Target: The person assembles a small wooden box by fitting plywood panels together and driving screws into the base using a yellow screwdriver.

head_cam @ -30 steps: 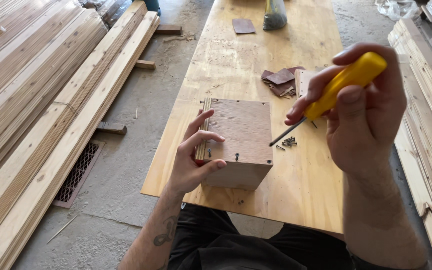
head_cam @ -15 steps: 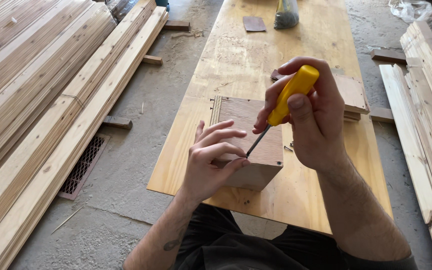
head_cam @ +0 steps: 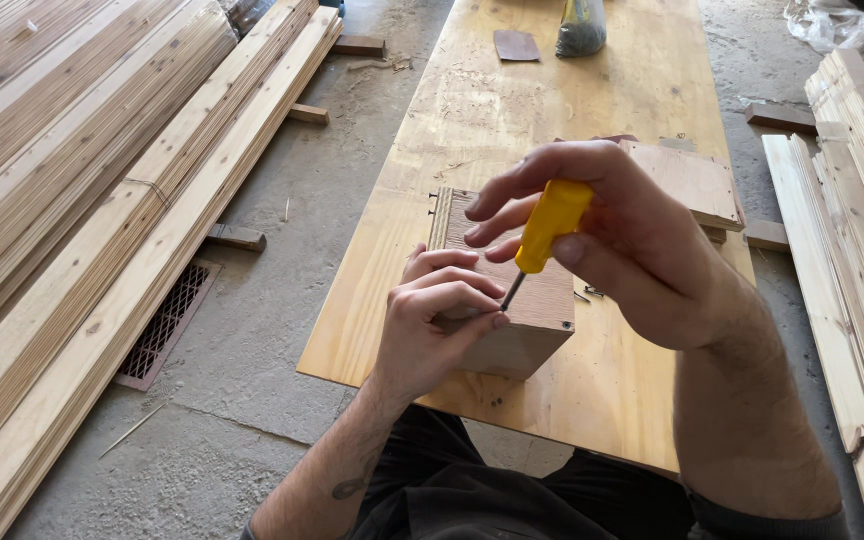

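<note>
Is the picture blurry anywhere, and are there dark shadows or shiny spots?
Head view: soft, even daylight, no glare on the board. Right hand and yellow screwdriver look sharp, as does the left hand on the wooden box. Only faint shadows lie under the hands. Planks at the edges slant outward, a wide-lens effect.
</note>
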